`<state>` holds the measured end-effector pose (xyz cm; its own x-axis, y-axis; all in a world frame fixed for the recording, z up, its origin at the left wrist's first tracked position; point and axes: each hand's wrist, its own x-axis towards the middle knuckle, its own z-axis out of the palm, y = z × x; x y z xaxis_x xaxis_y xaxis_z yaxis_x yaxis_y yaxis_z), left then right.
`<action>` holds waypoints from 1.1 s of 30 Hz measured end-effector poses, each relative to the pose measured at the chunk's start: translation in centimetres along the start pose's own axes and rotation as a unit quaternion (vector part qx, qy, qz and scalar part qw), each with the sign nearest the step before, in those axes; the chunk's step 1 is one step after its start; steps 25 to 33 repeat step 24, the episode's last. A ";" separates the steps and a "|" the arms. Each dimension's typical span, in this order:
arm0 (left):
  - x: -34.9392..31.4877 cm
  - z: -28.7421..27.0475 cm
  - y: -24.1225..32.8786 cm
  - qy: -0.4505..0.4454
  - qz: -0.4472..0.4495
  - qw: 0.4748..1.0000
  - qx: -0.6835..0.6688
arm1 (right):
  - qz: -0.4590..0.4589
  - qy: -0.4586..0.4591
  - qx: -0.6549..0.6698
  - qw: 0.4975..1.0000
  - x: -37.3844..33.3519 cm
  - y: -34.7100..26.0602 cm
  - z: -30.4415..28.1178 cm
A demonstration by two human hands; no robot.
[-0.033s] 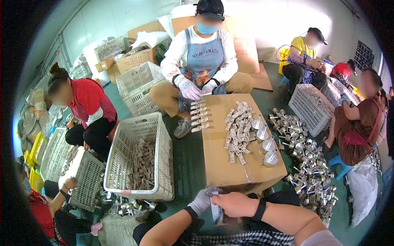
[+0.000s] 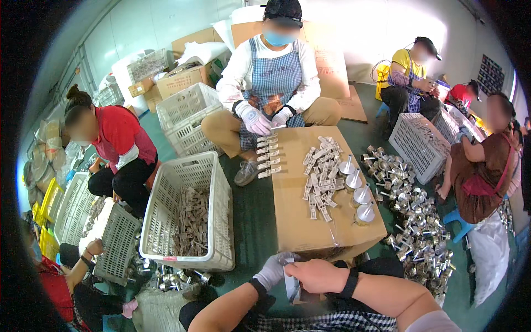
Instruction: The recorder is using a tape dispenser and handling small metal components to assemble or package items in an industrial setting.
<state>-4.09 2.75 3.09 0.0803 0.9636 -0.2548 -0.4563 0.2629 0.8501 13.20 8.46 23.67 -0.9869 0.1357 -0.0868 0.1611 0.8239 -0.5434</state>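
Note:
Close in front of me, at the near edge of a cardboard box (image 2: 298, 221), both my hands meet around a flat pale piece (image 2: 291, 288). My left hand (image 2: 272, 271) wears a whitish glove and is closed at the piece's upper end. The bare right hand (image 2: 321, 275) pinches it from the other side; the fingers hide its exact kind. On the box lie a loose pile of flat metal clips (image 2: 322, 182) and several round metal lids with upright stems (image 2: 362, 193). More clips are lined up in a row (image 2: 269, 157) along the left edge.
Across the box sits a co-worker with gloved hands (image 2: 264, 122) at its far left corner. A white crate (image 2: 221, 221) with many metal clips stands left. Shiny stemmed metal parts (image 2: 417, 232) heap on the floor at right. Other people work at both sides.

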 end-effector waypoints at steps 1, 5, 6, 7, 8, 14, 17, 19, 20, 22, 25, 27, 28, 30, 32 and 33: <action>-0.2 1.1 1.1 0.008 -0.004 1.000 0.022 | 0.003 0.001 0.001 1.000 -0.2 0.1 -0.1; -0.4 2.3 2.3 0.022 -0.014 0.999 0.030 | 0.008 -0.006 0.009 1.000 -0.4 0.3 -0.5; -0.5 2.3 2.4 0.024 -0.018 0.999 0.023 | 0.009 -0.008 0.008 1.000 -0.4 0.3 -0.4; -0.5 2.1 2.3 0.024 -0.023 0.999 0.015 | 0.009 -0.010 0.007 1.000 -0.3 0.3 -0.4; -0.3 1.8 2.0 0.021 -0.022 0.999 0.018 | 0.008 -0.010 0.003 1.000 -0.1 0.4 -0.3; -0.9 2.8 2.8 0.014 0.020 0.994 0.105 | 0.035 -0.010 0.012 0.999 -0.1 0.3 0.2; -0.2 3.5 2.9 0.019 0.029 0.992 0.124 | 0.063 -0.022 0.012 0.998 -0.6 0.1 -0.3; 1.1 1.5 0.5 -0.008 0.043 0.997 0.069 | 0.059 -0.023 0.008 0.998 -0.4 -0.4 -0.5; 1.2 0.6 -0.8 -0.012 0.045 0.998 0.030 | 0.057 -0.030 0.003 0.998 -0.2 -1.0 -0.6; 1.1 1.0 -0.3 -0.015 0.036 0.999 0.023 | 0.064 -0.041 -0.010 0.997 -0.4 -0.9 -1.1; 0.8 1.2 -0.1 0.007 0.024 0.998 0.056 | 0.056 -0.052 -0.014 0.997 -0.2 -0.8 -1.2; 0.8 1.2 -0.1 0.007 0.024 0.998 0.056 | 0.056 -0.052 -0.014 0.997 -0.2 -0.8 -1.2; 0.8 1.2 -0.1 0.007 0.024 0.998 0.056 | 0.056 -0.052 -0.014 0.997 -0.2 -0.8 -1.2; 0.8 1.2 -0.1 0.007 0.024 0.998 0.056 | 0.056 -0.052 -0.014 0.997 -0.2 -0.8 -1.2; 0.8 1.2 -0.1 0.007 0.024 0.998 0.056 | 0.056 -0.052 -0.014 0.997 -0.2 -0.8 -1.2; 0.8 1.2 -0.1 0.007 0.024 0.998 0.056 | 0.056 -0.052 -0.014 0.997 -0.2 -0.8 -1.2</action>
